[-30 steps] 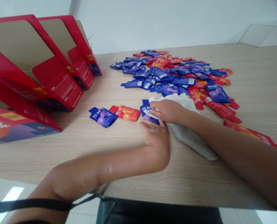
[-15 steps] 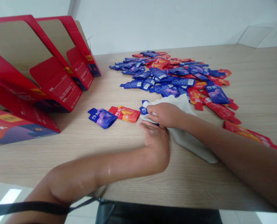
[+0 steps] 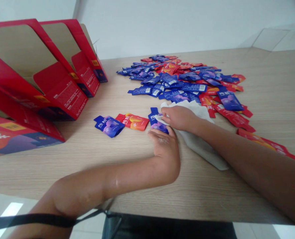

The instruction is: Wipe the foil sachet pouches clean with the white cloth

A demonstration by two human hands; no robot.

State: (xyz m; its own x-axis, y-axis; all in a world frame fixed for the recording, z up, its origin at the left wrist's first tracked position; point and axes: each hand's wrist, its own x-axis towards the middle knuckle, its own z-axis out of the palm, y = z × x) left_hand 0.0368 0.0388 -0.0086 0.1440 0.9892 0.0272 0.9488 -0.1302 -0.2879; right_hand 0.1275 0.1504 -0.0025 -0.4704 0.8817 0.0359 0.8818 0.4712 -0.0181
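Note:
A blue pouch with white lettering lies on the table in front of me. My left hand holds its lower edge down, fingers against the pouch and partly hidden. In my right hand a white cloth is bunched, one part touching the pouch's upper right side and the rest trailing beneath my forearm. To the left, an orange-red pouch and another blue pouch lie in a row, printed side up, slightly overlapping.
Behind my hands spreads a heap of blue and red pouches. Several open red cartons stand along the left. Another red pouch lies right, partly behind my forearm. The table ends at a front edge near me.
My right hand and the cloth have shifted a little to the right, uncovering more of the blue pouch. My left hand has stayed nearly still at its lower edge.

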